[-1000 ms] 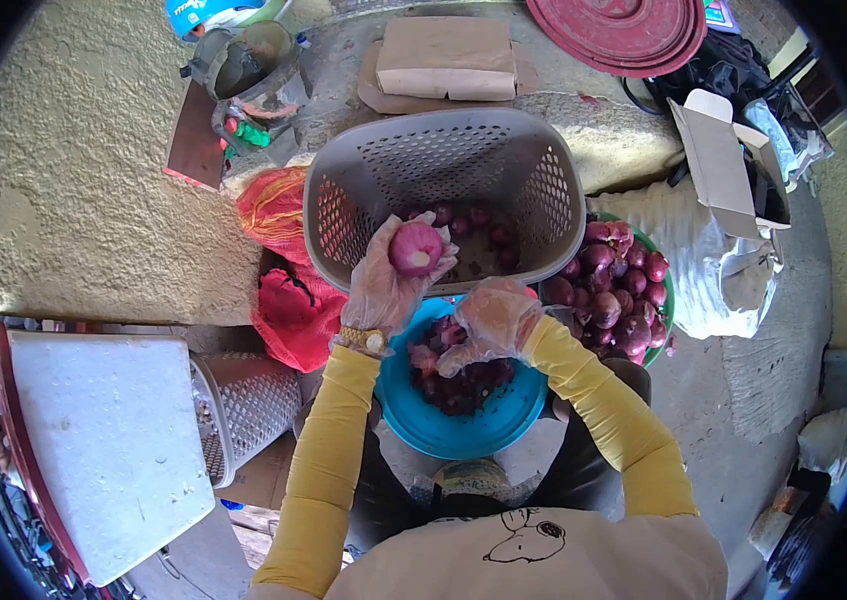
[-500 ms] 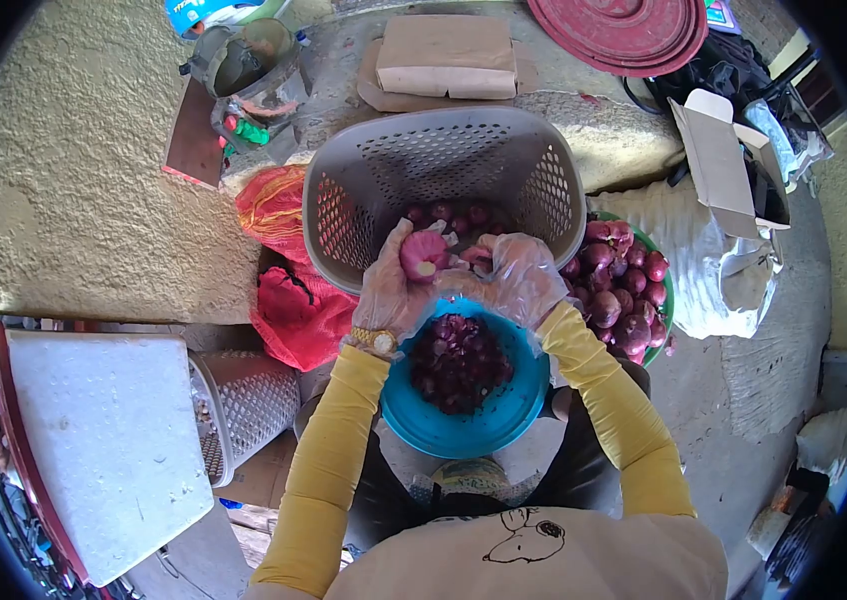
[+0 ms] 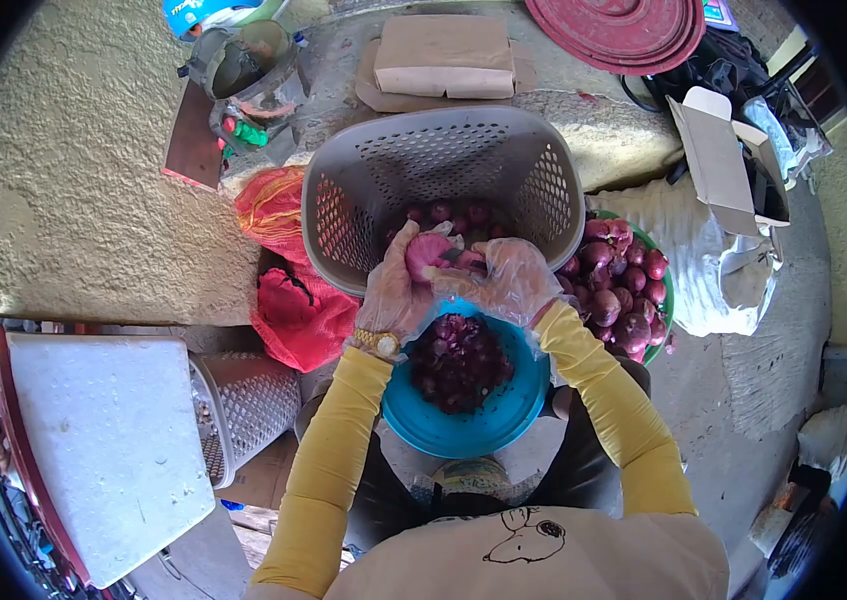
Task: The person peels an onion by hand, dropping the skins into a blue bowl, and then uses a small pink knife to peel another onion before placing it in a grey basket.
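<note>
My left hand (image 3: 391,297), in a clear plastic glove, has its fingers closed round a peeled pink-purple onion (image 3: 426,256). Gloved the same way, my right hand (image 3: 518,280) is closed at the onion's right side, with something small, pink and dark at its fingertips; I cannot tell what it is. Both hands are over the near rim of a grey-brown perforated basket (image 3: 433,150), which has several red onions (image 3: 478,214) at its bottom. Just below them a blue basin (image 3: 463,437) holds dark purple onion skins (image 3: 458,365).
To the right, a green basin (image 3: 665,250) is heaped with red onions (image 3: 633,335) beside a white sack (image 3: 688,270). Red mesh bags (image 3: 303,315) lie at the basket's left. A cardboard box (image 3: 443,60) and red lid (image 3: 623,30) sit on the ledge behind; a white foam box (image 3: 103,440) stands left.
My right hand has moved left against the onion, and the small thing at its fingertips now meets the onion. The onion has turned in my left hand, its pale end no longer facing me.
</note>
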The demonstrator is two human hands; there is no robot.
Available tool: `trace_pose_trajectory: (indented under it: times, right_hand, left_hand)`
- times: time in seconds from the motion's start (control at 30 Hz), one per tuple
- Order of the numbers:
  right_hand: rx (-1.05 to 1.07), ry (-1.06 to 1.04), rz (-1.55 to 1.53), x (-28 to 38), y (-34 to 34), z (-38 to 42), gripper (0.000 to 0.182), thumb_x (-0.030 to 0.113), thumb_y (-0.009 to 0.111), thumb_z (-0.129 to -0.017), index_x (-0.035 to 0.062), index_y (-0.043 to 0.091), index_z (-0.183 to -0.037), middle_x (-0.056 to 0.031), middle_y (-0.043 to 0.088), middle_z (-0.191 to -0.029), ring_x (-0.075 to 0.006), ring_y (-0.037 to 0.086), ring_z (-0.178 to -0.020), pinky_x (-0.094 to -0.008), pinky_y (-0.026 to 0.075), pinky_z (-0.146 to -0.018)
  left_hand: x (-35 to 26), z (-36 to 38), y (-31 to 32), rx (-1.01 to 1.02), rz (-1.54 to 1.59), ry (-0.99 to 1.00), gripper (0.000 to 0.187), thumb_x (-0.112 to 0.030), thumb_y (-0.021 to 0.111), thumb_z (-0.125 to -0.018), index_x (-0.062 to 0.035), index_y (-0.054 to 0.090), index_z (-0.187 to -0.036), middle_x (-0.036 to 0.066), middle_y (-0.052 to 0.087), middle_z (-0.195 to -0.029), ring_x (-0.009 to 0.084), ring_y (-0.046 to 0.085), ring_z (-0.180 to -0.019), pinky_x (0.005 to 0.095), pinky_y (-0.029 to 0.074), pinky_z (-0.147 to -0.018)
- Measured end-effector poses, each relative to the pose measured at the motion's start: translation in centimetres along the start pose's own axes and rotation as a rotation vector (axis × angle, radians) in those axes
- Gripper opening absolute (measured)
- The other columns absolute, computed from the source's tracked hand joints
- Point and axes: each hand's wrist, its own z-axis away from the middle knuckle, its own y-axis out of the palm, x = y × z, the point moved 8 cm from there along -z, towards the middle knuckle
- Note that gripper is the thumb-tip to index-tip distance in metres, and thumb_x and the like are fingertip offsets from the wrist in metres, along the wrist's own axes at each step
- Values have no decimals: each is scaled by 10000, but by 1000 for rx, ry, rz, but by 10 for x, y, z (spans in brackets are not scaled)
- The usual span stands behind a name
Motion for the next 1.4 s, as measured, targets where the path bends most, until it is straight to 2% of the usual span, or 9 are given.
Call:
trace_pose_trajectory:
  times: [0.23, 0.43, 0.5, 0.53, 0.6, 0.87, 0.97, 1.1, 1.4]
  right_hand:
    - [50, 65, -167, -5, 13, 0, 726, 753, 744, -804, 33, 775, -890, -246, 698, -793, -427, 677, -761, -468, 534, -728]
    - [8, 41, 27, -4, 0, 1, 766, 761, 725, -789, 4, 759, -900, -259, 715, -850, -435, 707, -840, -492, 559, -776]
    - [-199, -53, 46, -4, -8, 3, 775, 780, 728, -765, 15, 753, -887, -252, 718, -857, -430, 708, -866, -497, 557, -808]
    - [-199, -52, 46, -4, -8, 3, 775, 780, 728, -765, 15, 753, -887, -252, 718, -857, -430, 708, -866, -497, 557, -808]
    - [-50, 23, 79, -7, -1, 1, 759, 773, 723, -773, 23, 745, -886, -242, 714, -849, -425, 705, -881, -504, 553, -826]
    - [-36, 9, 12, 6, -6, 3, 714, 735, 684, -854, 24, 731, -830, -247, 696, -810, -443, 692, -836, -510, 545, -790]
    - [-43, -4, -68, 5, -3, 3, 719, 709, 669, -893, -5, 740, -850, -271, 688, -794, -454, 685, -805, -502, 541, -763]
    - [17, 39, -117, -4, 6, 2, 678, 652, 655, -943, -15, 767, -898, -280, 680, -769, -448, 679, -772, -492, 538, -740]
    - [62, 18, -142, -4, 7, 3, 617, 626, 687, -938, 17, 785, -926, -244, 657, -690, -416, 643, -663, -462, 522, -664]
  left_hand:
    - [0, -3, 0, -27, -16, 24, 514, -361, 655, -1040, 70, 583, -1312, 222, 688, -1171, 329, 675, -1055, 439, 588, -939]
    - [0, -1, 1, -2, 17, 5, 504, -354, 655, -1041, 70, 587, -1305, 228, 687, -1169, 334, 676, -1045, 430, 597, -926]
    - [1, -2, -1, 11, 28, -3, 504, -356, 652, -1043, 70, 587, -1304, 232, 686, -1174, 335, 677, -1042, 431, 599, -923]
    - [2, -2, 0, 25, 40, -12, 504, -358, 650, -1045, 71, 588, -1303, 235, 685, -1178, 337, 677, -1039, 431, 601, -920]
    - [3, 0, 3, 26, 40, -13, 508, -359, 648, -1046, 71, 583, -1309, 239, 685, -1180, 339, 678, -1033, 432, 602, -915]
    - [3, -7, -2, 102, 63, -50, 529, -362, 632, -1055, 76, 551, -1340, 253, 684, -1185, 364, 675, -1022, 414, 598, -850]
    - [2, -7, -4, 8, 58, 5, 521, -365, 626, -1057, 76, 557, -1325, 249, 685, -1182, 370, 670, -1028, 415, 590, -843]
    - [0, -7, -4, -2, 14, 38, 508, -370, 622, -1058, 71, 570, -1305, 244, 683, -1183, 364, 668, -1034, 436, 582, -893]
    - [4, -2, 4, -18, -8, 28, 537, -402, 601, -1068, 76, 572, -1311, 225, 680, -1179, 339, 670, -1065, 452, 568, -961]
